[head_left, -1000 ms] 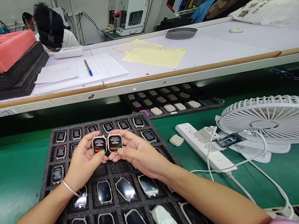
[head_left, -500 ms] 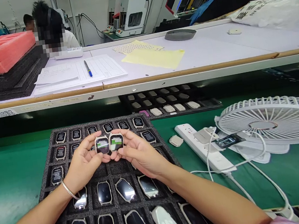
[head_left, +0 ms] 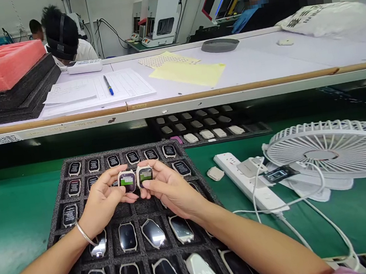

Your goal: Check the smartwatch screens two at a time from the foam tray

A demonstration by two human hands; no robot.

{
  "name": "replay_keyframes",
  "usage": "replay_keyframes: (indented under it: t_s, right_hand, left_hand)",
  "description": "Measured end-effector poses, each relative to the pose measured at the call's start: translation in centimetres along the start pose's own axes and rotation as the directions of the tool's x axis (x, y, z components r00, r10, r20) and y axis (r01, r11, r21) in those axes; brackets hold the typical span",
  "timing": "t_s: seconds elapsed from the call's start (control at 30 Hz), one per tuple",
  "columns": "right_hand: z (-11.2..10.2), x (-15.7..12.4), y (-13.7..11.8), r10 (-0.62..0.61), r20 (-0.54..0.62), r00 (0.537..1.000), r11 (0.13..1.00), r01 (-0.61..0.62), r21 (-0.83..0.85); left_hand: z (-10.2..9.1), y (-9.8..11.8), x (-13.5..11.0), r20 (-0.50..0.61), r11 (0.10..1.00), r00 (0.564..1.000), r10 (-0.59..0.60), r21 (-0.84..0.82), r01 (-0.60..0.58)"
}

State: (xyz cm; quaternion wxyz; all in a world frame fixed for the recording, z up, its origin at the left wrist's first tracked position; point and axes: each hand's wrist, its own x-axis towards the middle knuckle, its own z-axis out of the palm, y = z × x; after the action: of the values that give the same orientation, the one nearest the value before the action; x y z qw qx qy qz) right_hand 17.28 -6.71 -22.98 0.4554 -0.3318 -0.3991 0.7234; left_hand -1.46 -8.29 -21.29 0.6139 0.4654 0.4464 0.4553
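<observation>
My left hand [head_left: 105, 200] is closed on a smartwatch [head_left: 127, 180] without a strap, its screen lit partly green. In my right hand [head_left: 165, 185] is a second smartwatch [head_left: 145, 176], also lit green, with my thumb over the lower part of its screen. The two watches are side by side, screens towards me, above a black foam tray [head_left: 113, 260]. Several watch bodies lie in the tray's compartments; those in the back rows show white text, the front ones are dark. One watch [head_left: 202, 273] lies pale side up. My forearms hide parts of the tray.
To the right are a white power strip [head_left: 250, 183] with cables, a white fan [head_left: 333, 151] and a loose white piece [head_left: 215, 173]. A raised shelf [head_left: 254, 62] crosses behind, holding papers, a pen [head_left: 108, 85] and stacked foam [head_left: 1, 66]. Beneath it sits another tray [head_left: 252, 128]. People sit beyond.
The two watches have parted slightly, leaving a narrow gap, and their screens have tilted. My right thumb has moved onto the right watch's screen.
</observation>
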Motion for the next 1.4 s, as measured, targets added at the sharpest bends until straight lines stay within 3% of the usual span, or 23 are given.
replay_keyframes:
  t_s: [0.47,1.2,1.4]
  right_hand:
    - [-0.1,0.2,0.3,-0.004,0.009,1.000,1.000,0.004,0.017]
    - [-0.6,1.1,0.5,-0.069,0.062,0.996,0.996,0.065,0.055]
    - [-0.1,1.5,-0.5,-0.093,0.072,0.993,0.994,0.088,0.066]
  left_hand:
    - [0.0,-0.1,0.0,0.009,1.000,1.000,-0.006,-0.005,0.007]
    - [-0.1,-0.7,0.7,-0.050,0.996,0.996,0.080,-0.022,-0.081]
    - [0.3,0.6,0.9,-0.085,0.992,0.993,0.087,-0.079,-0.094]
